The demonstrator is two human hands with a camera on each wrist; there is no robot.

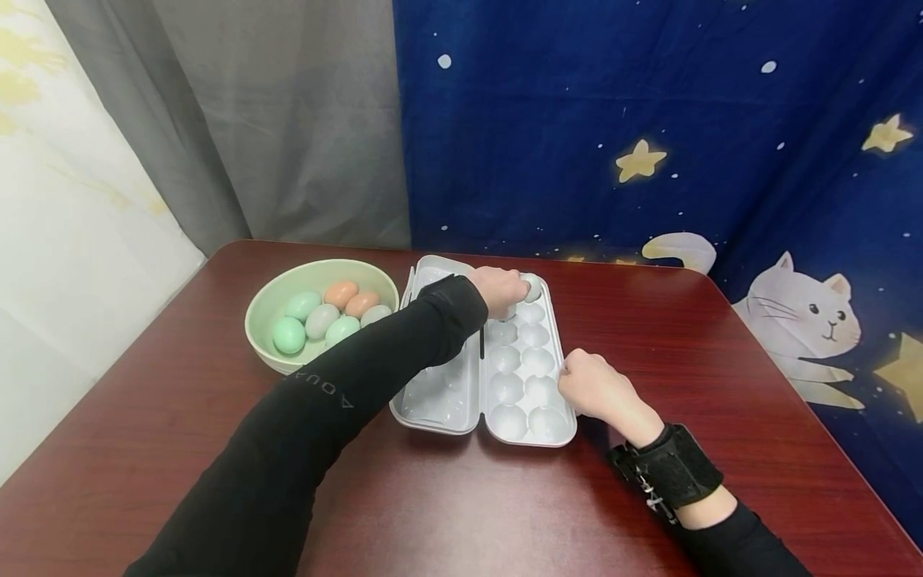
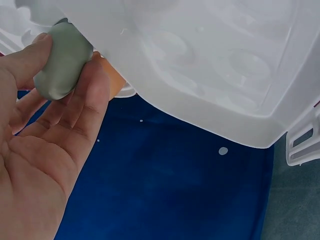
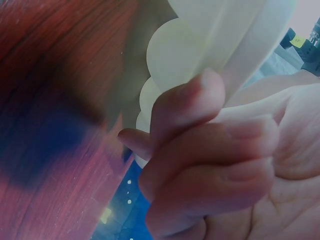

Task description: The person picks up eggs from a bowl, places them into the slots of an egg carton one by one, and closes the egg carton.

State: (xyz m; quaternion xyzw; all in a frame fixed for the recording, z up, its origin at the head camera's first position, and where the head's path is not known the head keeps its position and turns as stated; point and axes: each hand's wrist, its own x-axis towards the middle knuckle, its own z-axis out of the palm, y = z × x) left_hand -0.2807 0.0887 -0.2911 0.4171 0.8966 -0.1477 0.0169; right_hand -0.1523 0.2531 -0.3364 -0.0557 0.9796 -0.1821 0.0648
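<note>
Through the head feed I have the left hand [image 1: 497, 292] reaching to the far end of the egg carton [image 1: 521, 373]. My left wrist view shows it pinching a grey-green egg [image 2: 64, 62] between thumb and fingers, with an orange egg [image 2: 115, 82] partly hidden just behind those fingers. The right hand [image 1: 598, 389] has its fingers curled and grips the carton's near-right edge, its fingertip against the rim. Between the two hands I see the carton's rows of round cups; the opened lid [image 1: 443, 409] lies under the left forearm. To the left of that arm sits a pale green bowl [image 1: 261, 316] with green, orange and grey eggs [image 1: 322, 320] in it, some cut off from my view by the sleeve [image 1: 346, 385]. The reddish-brown table [image 1: 404, 521] runs beneath both hands, and a blue curtain [image 1: 519, 120] hangs beyond them.
</note>
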